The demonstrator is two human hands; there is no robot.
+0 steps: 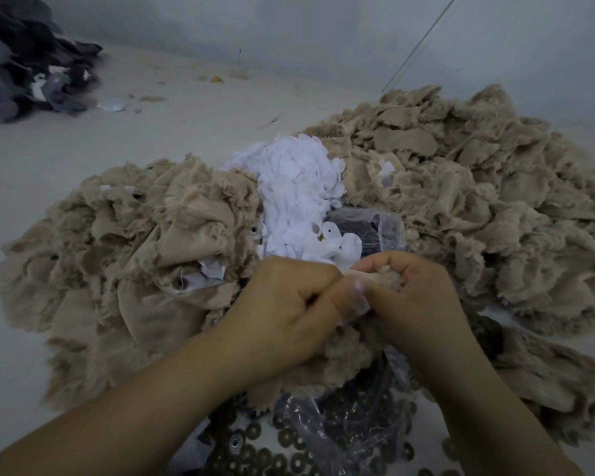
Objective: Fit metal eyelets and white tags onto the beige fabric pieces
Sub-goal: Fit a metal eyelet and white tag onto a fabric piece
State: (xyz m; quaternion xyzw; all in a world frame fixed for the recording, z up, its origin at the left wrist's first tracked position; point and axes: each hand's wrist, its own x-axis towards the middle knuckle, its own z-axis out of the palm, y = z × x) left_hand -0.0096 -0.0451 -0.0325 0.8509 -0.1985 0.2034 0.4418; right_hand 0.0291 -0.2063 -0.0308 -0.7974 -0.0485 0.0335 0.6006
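The left hand (289,304) and right hand (416,297) meet, touching, and pinch one fabric piece (378,280) between them. Left of that grip lies one heap of fabric pieces (134,255); right of and behind it spreads a larger heap (478,187). Directly behind the grip, between the two heaps, sits the pile of tags (299,190), with a plastic bag (375,228) just beside it. Below the grip, nearest the person, eyelets (282,444) lie scattered around another plastic wrap (323,431). Far behind and left, well apart, lies a pile of cloth (24,53).
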